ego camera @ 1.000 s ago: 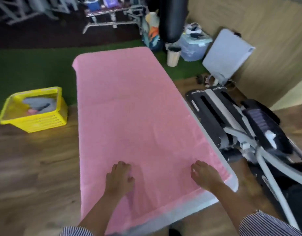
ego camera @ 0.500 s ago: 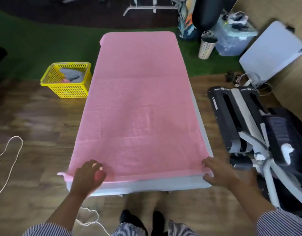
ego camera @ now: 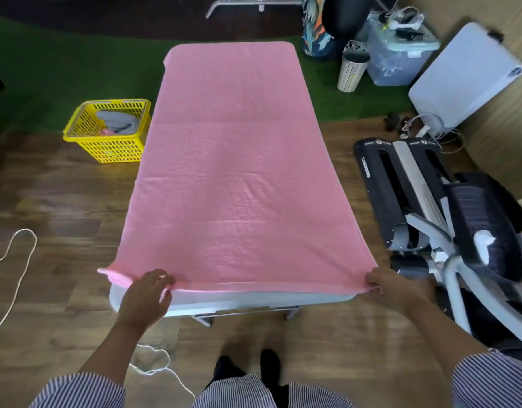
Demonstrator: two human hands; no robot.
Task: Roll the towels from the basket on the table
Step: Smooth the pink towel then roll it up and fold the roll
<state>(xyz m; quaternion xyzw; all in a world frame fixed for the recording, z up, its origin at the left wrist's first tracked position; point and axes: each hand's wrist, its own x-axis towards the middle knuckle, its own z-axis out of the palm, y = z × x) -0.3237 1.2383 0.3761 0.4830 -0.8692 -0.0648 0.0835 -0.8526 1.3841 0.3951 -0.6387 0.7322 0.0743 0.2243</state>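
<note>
Both hands pinch the pink towel's (ego camera: 242, 172) near edge, left hand (ego camera: 145, 295) and right hand (ego camera: 392, 287) at opposite corners; its long axis runs straight away down the table (ego camera: 233, 301).

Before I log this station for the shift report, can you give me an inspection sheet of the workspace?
Surface: white rectangular table, almost fully covered.
Job's things: large pink towel spread flat; yellow plastic basket on the floor, grey and pink cloth inside.
Clutter: nothing seen on the table.
Hands: left hand and right hand grip the towel's near corners.
Cables: white cord looped on the floor.
Surroundings: black exercise machine, clear storage bin, slatted wastebasket.
</note>
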